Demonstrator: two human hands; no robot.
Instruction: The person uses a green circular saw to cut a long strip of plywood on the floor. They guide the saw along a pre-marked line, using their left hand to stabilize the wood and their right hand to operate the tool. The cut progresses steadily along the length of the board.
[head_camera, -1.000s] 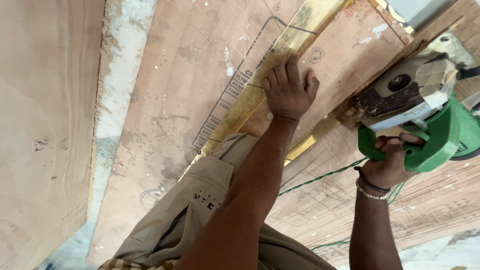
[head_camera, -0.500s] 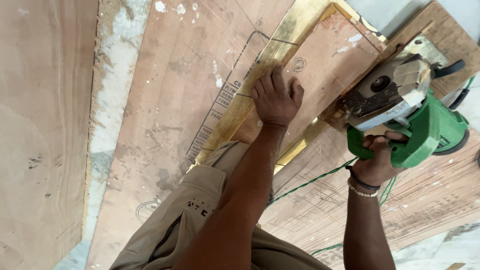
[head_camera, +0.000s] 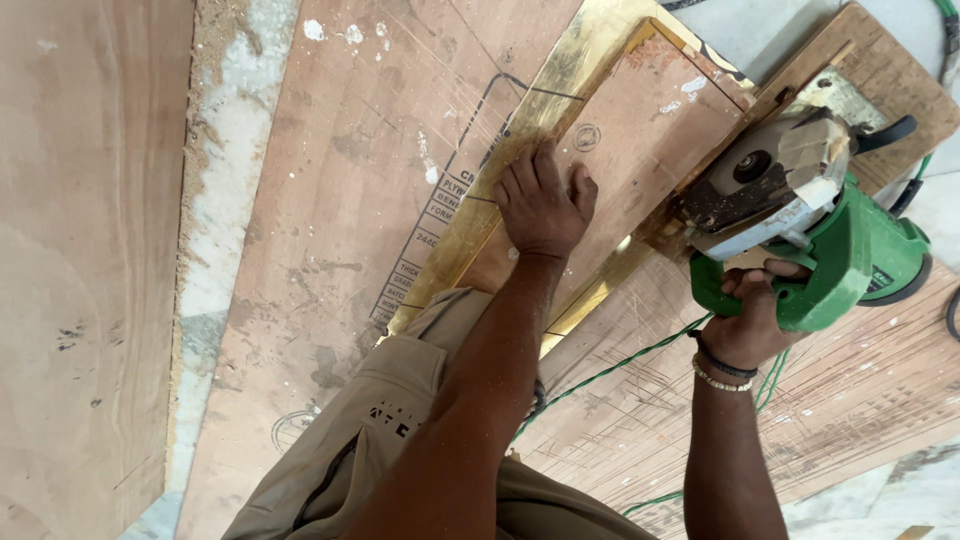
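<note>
Down on the floor, the left hand (head_camera: 541, 205) lies palm-down on a plywood strip (head_camera: 640, 130), its fingers (head_camera: 522, 178) spread and flat, pinching nothing. That strip rests on a brass-coloured sheet (head_camera: 545, 110) whose shiny edge shows along both its long sides, and both lie slantwise over a big plywood board (head_camera: 340, 200) that bears a printed stamp. The right hand (head_camera: 752, 315) grips the green handle of a circular saw (head_camera: 800, 215), fingers curled tight round it and pressed together; a dark band and a bead bracelet (head_camera: 720, 370) sit on that wrist. The saw sits at the right side of the strip, its grey guard and base touching the strip's edge, the green motor body sticking out to the right. No container is in view; nothing holds anything else, only sheets stacked on sheets. A green cord (head_camera: 620, 365) runs from under the right arm across another scratched board (head_camera: 860, 400). The blade itself is hidden under the guard, so where it meets the wood cannot be told. A khaki-clad knee (head_camera: 400, 420) covers the strip's near end, and the left forearm hides part of the sheet. More plywood (head_camera: 80, 270) at the left is cut off by the frame, as is the pale floor (head_camera: 910, 500) at the lower right.
</note>
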